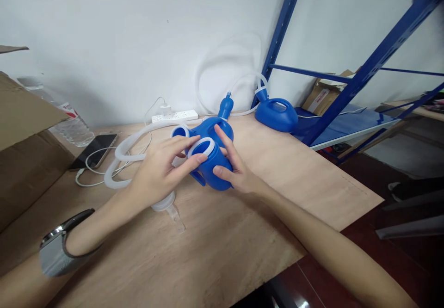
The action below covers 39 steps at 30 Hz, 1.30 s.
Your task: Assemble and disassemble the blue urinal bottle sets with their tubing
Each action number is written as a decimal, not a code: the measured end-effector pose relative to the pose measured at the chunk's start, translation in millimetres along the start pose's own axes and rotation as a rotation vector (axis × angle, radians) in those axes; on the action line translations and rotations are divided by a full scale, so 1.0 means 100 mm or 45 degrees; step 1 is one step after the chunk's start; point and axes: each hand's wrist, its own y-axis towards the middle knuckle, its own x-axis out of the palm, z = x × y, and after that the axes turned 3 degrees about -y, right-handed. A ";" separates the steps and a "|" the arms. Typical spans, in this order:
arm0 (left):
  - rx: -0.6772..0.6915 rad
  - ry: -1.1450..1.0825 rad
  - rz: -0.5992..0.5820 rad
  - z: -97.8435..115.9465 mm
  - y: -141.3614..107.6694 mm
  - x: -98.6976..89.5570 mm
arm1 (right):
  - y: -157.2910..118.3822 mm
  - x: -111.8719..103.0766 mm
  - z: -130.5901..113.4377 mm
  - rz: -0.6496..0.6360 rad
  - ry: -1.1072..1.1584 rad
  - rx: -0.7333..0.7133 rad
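A blue plastic cup-shaped piece (217,171) is tilted toward me above the table, with a white sealing ring (209,146) around its mouth. My left hand (169,162) pinches the ring at the rim between thumb and fingers. Wrapped around the body from the right, my right hand (237,171) steadies the cup, its index finger stretched upward. Right behind lies a blue plastic bottle (208,127) with a handle and an open mouth (180,132) facing me. Under my left hand, a translucent cap (164,204) with a tab lies on the wood, partly hidden.
A translucent hose (121,155) coils on the left beside a phone (97,150), a cable and a water bottle (74,123). A cardboard box (27,150) borders the left. Behind stand a power strip (180,115) and another blue bottle (277,113) with a hose, near a blue rack (347,90).
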 end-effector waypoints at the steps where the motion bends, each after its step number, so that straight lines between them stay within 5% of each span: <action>1: -0.027 -0.020 0.013 0.01 0.00 0.01 | 0.00 0.01 0.00 0.009 -0.005 -0.009; 15: 0.055 -0.038 0.073 0.03 -0.04 0.06 | -0.02 0.06 -0.07 0.047 0.035 -0.042; 25: -0.118 0.040 0.129 0.14 -0.06 0.05 | -0.01 0.07 -0.04 -0.009 0.113 -0.050; 39: -0.092 0.029 0.150 0.13 -0.06 0.03 | -0.04 0.08 -0.05 0.024 0.062 -0.038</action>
